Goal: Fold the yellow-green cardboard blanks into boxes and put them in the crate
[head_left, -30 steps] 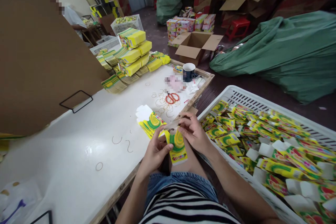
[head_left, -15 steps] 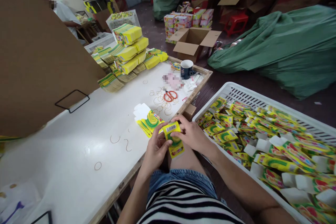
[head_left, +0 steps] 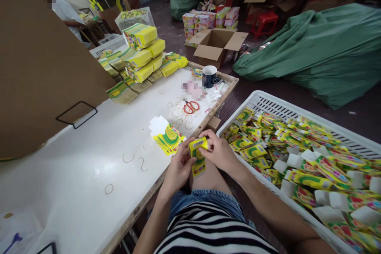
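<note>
A small yellow and green printed carton (head_left: 198,158) is held between my two hands above my lap, its barcode end facing up. My left hand (head_left: 182,166) grips its left side, with the thumb across the front. From the right, my right hand (head_left: 218,151) pinches the upper part with thumb and fingers. The carton's top looks bent back under the fingers; the fold itself is partly hidden. Just left of my hands, some flat carton blanks (head_left: 168,137) with white flaps lie on the white table (head_left: 80,182).
A white plastic basket (head_left: 256,94) full of cartons stands at my right. On the table are stacked blanks (head_left: 139,59), orange-handled scissors (head_left: 191,107), rubber bands (head_left: 109,189) and a mug (head_left: 209,76). Beyond are an open box (head_left: 218,43) and a green sack (head_left: 315,55). A person (head_left: 67,14) sits behind.
The carton's upper part has been bent back, and its barcode panel now looks curved and shorter. Both hands keep hold of it. The whole view has shifted slightly.
</note>
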{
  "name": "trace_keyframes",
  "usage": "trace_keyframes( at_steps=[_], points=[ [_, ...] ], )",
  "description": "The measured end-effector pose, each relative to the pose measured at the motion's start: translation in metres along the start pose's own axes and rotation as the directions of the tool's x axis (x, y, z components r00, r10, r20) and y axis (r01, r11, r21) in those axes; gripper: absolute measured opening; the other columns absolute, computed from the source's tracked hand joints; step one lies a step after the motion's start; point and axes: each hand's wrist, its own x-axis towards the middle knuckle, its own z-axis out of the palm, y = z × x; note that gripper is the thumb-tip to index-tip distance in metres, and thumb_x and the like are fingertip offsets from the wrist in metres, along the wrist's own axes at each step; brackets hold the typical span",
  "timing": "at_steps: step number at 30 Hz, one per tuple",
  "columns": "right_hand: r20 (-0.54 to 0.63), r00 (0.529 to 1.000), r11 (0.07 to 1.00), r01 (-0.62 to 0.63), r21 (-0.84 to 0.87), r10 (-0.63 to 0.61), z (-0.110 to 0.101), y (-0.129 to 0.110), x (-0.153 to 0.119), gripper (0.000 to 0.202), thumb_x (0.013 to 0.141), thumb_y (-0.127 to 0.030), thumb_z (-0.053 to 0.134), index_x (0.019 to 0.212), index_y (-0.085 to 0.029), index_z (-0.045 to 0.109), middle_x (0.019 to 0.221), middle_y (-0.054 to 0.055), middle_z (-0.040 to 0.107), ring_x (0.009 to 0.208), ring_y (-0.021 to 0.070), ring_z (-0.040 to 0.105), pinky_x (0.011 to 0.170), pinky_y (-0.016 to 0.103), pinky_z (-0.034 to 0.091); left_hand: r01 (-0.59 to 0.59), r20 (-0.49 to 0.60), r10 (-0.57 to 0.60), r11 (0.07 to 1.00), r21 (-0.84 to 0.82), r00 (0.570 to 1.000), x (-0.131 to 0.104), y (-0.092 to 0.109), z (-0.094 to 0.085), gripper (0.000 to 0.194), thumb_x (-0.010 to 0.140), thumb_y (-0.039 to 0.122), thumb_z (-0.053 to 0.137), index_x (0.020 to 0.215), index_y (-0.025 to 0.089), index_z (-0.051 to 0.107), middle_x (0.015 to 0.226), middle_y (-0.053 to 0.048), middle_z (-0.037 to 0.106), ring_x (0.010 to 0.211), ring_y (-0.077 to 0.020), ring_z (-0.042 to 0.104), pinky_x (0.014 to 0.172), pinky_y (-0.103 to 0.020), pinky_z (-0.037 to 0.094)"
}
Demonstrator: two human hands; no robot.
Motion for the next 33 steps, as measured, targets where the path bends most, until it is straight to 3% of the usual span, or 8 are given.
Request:
trace_keyframes(
  at_steps=[9, 13, 18, 23, 25, 28, 31, 33],
  points=[
    [0.089, 0.996, 0.999, 0.025, 0.021, -0.027, 0.005, 0.0, 0.002, 0.031, 0.079, -0.022, 0.06, 0.11, -0.022, 0.052, 0.054, -0.009, 0.043, 0.048, 0.0137, 0.047, 0.052, 0.023, 0.031, 0.006, -0.007, -0.007, 0.998, -0.056, 1.0, 0.0, 0.0, -0.002, 0.057, 0.081, 0.031, 0.07, 0.133, 0.023, 0.046, 0.119, -0.012, 0.067, 0.104, -0.0259, 0.066, 0.087, -0.036, 0.053],
    [0.027, 0.999, 0.999, 0.023, -0.037, -0.022, -0.001, -0.002, 0.003, 0.033, 0.078, -0.017, 0.062, 0.11, -0.021, 0.054, 0.055, -0.009, 0.045, 0.048, 0.0118, 0.045, 0.054, 0.023, 0.032, -0.015, -0.015, 0.015, 0.999, -0.032, 1.0, 0.002, 0.002, -0.001, 0.057, 0.083, 0.03, 0.069, 0.134, 0.023, 0.045, 0.12, -0.013, 0.067, 0.103, -0.0243, 0.067, 0.086, -0.034, 0.054],
    [0.022, 0.987, 0.967, 0.15, 0.207, -0.158, -0.01, 0.007, 0.003, 0.022, 0.09, -0.031, 0.057, 0.108, -0.02, 0.062, 0.072, -0.001, 0.06, 0.059, 0.0126, 0.053, 0.056, 0.023, 0.04, -0.03, 0.004, 0.03, 0.998, -0.061, 1.0, 0.005, 0.008, -0.005, 0.059, 0.079, 0.03, 0.072, 0.132, 0.021, 0.047, 0.11, -0.012, 0.071, 0.092, -0.0233, 0.07, 0.079, -0.033, 0.056],
    [-0.094, 0.983, 0.9, 0.18, 0.397, -0.155, -0.005, 0.013, -0.003, 0.018, 0.092, -0.035, 0.056, 0.098, -0.021, 0.066, 0.096, 0.006, 0.069, 0.086, 0.0184, 0.065, 0.073, 0.029, 0.051, -0.115, -0.01, 0.115, 0.993, 0.008, 0.993, 0.009, 0.002, 0.008, 0.048, 0.079, 0.031, 0.072, 0.123, 0.019, 0.057, 0.107, -0.011, 0.071, 0.095, -0.0238, 0.07, 0.08, -0.033, 0.057],
    [-0.115, 0.976, 0.921, 0.215, 0.326, -0.187, -0.012, 0.013, -0.01, 0.016, 0.092, -0.033, 0.057, 0.095, -0.021, 0.067, 0.093, 0.006, 0.07, 0.085, 0.019, 0.065, 0.073, 0.03, 0.052, -0.186, -0.071, 0.198, 0.971, 0.151, 0.978, 0.009, -0.001, 0.012, 0.035, 0.084, 0.033, 0.066, 0.116, 0.018, 0.063, 0.106, -0.011, 0.072, 0.096, -0.0231, 0.069, 0.083, -0.033, 0.056],
    [-0.335, 0.915, 0.974, 0.22, -0.049, -0.224, -0.041, 0.018, -0.021, 0.017, 0.092, -0.03, 0.055, 0.091, -0.021, 0.07, 0.094, 0.008, 0.068, 0.09, 0.0228, 0.062, 0.084, 0.039, 0.048, -0.221, -0.202, 0.366, 0.831, 0.511, 0.909, 0.01, -0.004, 0.004, 0.027, 0.092, 0.031, 0.054, 0.114, 0.019, 0.065, 0.112, -0.011, 0.071, 0.104, -0.0232, 0.066, 0.093, -0.037, 0.052],
    [-0.542, 0.801, 0.926, 0.04, -0.375, -0.254, -0.059, 0.029, -0.018, 0.019, 0.089, -0.033, 0.059, 0.095, -0.02, 0.073, 0.108, 0.013, 0.064, 0.103, 0.0297, 0.056, 0.095, 0.05, 0.039, -0.073, -0.318, 0.501, 0.615, 0.785, 0.805, 0.009, -0.011, -0.019, 0.039, 0.09, 0.027, 0.054, 0.127, 0.016, 0.056, 0.131, -0.015, 0.061, 0.126, -0.0289, 0.054, 0.109, -0.049, 0.039],
    [-0.486, 0.84, 0.925, 0.049, -0.376, -0.241, -0.045, 0.033, -0.005, 0.023, 0.088, -0.035, 0.06, 0.099, -0.019, 0.072, 0.108, 0.013, 0.064, 0.103, 0.0298, 0.056, 0.095, 0.049, 0.04, 0.022, -0.33, 0.495, 0.53, 0.848, 0.804, 0.009, -0.019, -0.032, 0.041, 0.089, 0.025, 0.054, 0.129, 0.016, 0.053, 0.133, -0.016, 0.06, 0.13, -0.0307, 0.051, 0.113, -0.055, 0.032]
  ],
)
